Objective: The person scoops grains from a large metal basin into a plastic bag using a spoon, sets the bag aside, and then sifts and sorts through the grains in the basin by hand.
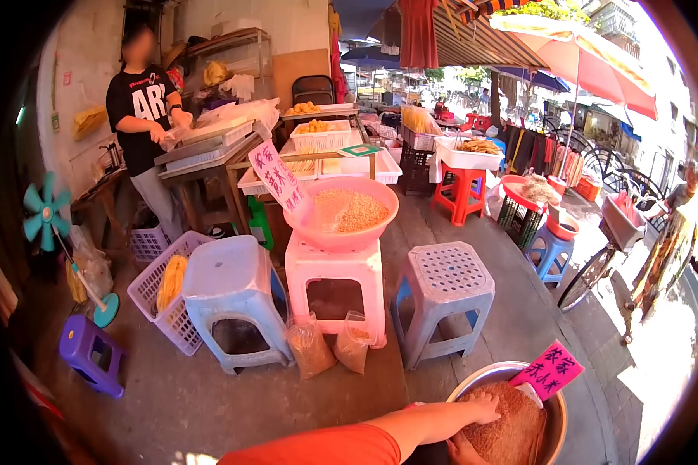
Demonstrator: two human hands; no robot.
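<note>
A large metal basin (563, 422) at the bottom right holds fine reddish-brown grain (516, 426). My left hand (482, 408), at the end of an orange-red sleeve, lies on the grain near the left rim with its fingers stretched out. Just below it, my right hand (465, 449) shows only in part at the frame's lower edge, its fingers mostly hidden. A bright pink card (551, 370) with handwritten characters stands tilted at the basin's far right side. Beside the card's foot, a small white object (529, 393) pokes out of the grain.
Ahead are two blue-grey stools (229, 271) (448, 271) and a pink stool (335, 267) bearing a pink basin (384, 221) of yellow grain. Two bags of grain (310, 349) (353, 345) lean at its foot. A person (143, 116) stands behind a stall; another walks (671, 240) at right.
</note>
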